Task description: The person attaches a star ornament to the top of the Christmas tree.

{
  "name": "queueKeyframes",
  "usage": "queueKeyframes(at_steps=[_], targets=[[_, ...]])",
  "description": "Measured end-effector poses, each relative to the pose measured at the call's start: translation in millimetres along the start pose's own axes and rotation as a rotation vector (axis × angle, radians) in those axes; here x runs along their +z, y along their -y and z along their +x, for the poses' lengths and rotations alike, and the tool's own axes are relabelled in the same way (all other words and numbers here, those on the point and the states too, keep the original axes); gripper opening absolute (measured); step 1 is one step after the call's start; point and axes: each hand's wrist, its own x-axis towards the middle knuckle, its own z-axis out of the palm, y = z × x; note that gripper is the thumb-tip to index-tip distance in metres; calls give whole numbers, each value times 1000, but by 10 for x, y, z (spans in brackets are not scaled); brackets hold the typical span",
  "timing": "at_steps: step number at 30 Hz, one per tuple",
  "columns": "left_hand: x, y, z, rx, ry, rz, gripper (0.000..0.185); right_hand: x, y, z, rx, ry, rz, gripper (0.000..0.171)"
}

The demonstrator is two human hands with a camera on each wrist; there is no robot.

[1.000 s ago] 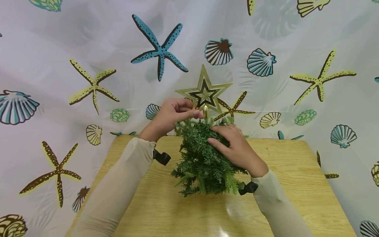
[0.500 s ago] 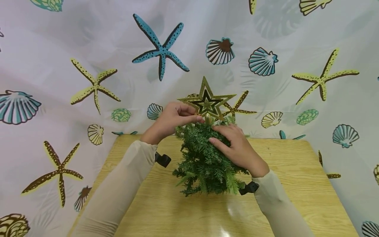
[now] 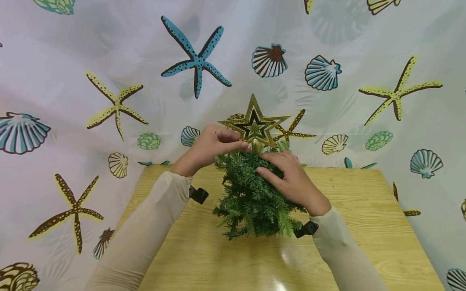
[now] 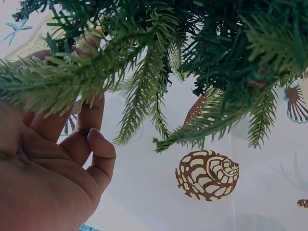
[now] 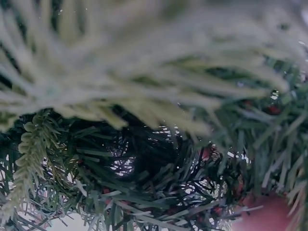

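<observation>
1. Small green artificial fir tree (image 3: 255, 194) stands upright near the middle of the light wooden table (image 3: 364, 226), just in front of the person.
2. Gold glittery plastic star topper (image 3: 253, 122) sits upright at the tip of the tree, its gold stem down among the top needles.
3. Left hand (image 3: 211, 145) at the left of the tree tip: fingertips drawn together, pinching the base of the star topper. In the left wrist view the fingers (image 4: 94, 144) curl behind green branches (image 4: 144, 72).
4. Right hand (image 3: 291, 180) lies on the right upper side of the tree, fingers curled round the foliage, gripping it.
5. Right wrist view: only blurred needles (image 5: 144, 120) very close.
6. Behind the table hangs a pale curtain printed with starfish and shells (image 3: 196, 60).
7. Both forearms in beige sleeves (image 3: 145, 234).
</observation>
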Motion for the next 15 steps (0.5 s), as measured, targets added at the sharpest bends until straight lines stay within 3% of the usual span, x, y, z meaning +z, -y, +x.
queueKeyframes(at_steps=[4,8,15], targets=[[-5,-85,-5,10,15,23,16,-8,4,4,-2,-6,-6,47],[-10,13,46,8,31,18,15,-13,13,-1,0,-10,-8,47],[1,137,53,-27,64,105,18,5,9,-4,35,-2,11,48]])
